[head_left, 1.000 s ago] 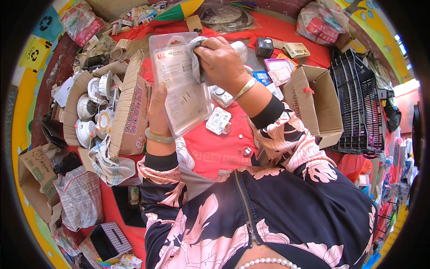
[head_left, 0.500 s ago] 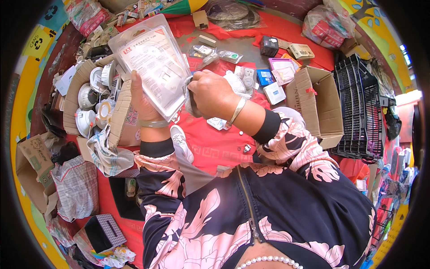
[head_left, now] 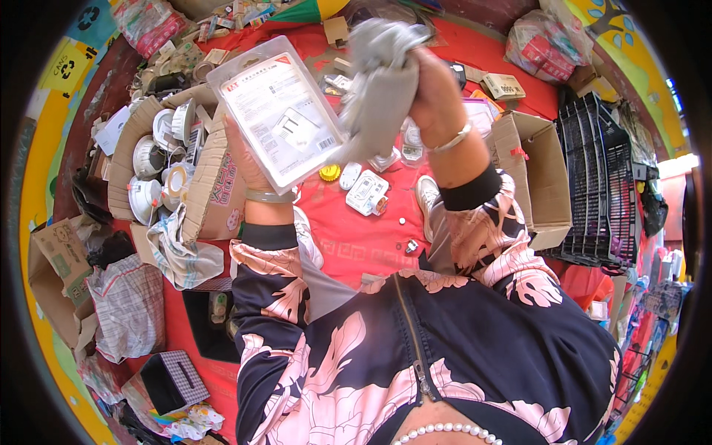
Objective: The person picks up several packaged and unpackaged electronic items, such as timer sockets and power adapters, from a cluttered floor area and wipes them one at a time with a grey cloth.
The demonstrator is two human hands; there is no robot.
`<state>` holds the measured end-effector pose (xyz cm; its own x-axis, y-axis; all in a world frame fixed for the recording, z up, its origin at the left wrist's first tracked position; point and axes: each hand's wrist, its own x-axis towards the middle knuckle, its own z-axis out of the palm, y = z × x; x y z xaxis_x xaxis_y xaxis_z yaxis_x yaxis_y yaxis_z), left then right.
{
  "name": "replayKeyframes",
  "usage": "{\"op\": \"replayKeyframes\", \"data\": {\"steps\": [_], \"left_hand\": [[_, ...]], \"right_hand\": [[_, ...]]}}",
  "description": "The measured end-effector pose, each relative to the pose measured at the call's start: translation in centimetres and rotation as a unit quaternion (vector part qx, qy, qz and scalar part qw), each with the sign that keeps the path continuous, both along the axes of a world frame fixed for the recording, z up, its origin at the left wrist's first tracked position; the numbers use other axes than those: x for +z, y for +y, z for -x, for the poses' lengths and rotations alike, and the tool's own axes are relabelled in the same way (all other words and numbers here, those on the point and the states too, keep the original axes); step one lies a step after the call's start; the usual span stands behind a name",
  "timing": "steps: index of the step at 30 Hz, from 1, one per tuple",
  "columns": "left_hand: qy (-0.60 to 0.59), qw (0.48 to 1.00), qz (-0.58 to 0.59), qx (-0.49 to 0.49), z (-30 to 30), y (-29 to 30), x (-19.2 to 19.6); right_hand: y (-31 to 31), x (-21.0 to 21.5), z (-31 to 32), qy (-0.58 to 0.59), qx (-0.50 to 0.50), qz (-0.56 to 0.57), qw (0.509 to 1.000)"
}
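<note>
Here left hand (head_left: pixel 248 159) fingers grip a clear rectangular package (head_left: pixel 280 113), right hand (head_left: pixel 430 93) fingers seemingly clutch grey cloth (head_left: pixel 382 81).

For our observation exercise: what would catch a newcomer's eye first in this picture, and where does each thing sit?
First, the flat clear plastic package with a white printed card, held up by the left hand at upper centre. Beside it, the right hand grips a crumpled grey cloth that touches the package's right edge. To the left stands an open brown cardboard box holding round white light fittings.

A red cloth (head_left: pixel 356 237) covers the floor, flanked by cardboard boxes (head_left: pixel 538 174) and black crates (head_left: pixel 593 193).
</note>
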<state>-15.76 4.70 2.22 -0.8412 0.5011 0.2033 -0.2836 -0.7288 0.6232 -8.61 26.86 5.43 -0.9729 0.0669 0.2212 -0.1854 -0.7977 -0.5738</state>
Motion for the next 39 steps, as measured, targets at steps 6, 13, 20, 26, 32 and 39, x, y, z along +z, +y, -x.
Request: {"op": "replayKeyframes", "data": {"steps": [6, 13, 20, 26, 32, 39], "left_hand": [[-0.017, 0.997, 0.025, -0.065, -1.2, 2.0, -0.2], [-0.023, 0.998, 0.037, -0.036, -1.3, 0.8, -3.8], [-0.041, 0.998, 0.054, 0.011, -1.0, -1.2, 0.1], [0.015, 0.992, 0.074, -0.099, -1.9, 0.4, -0.5], [-0.021, 0.960, 0.118, -0.254, -3.1, -0.5, -0.5], [-0.092, 0.933, 0.109, -0.329, -3.7, 0.8, -1.1]], "right_hand": [[-3.1, -1.1, 1.4, 0.005, -0.299, -0.191, 0.935], [-10.5, -2.6, -1.2, 0.112, -0.341, -0.746, 0.560], [-11.5, -3.9, -2.6, 0.241, -0.291, -0.752, 0.540], [-4.6, -1.8, -0.2, 0.115, -0.589, -0.659, 0.453], [-1.7, 2.3, -1.2, 0.087, -0.306, -0.575, 0.754], [-3.0, -0.5, -0.5, -0.004, -0.424, -0.706, 0.567]]}}
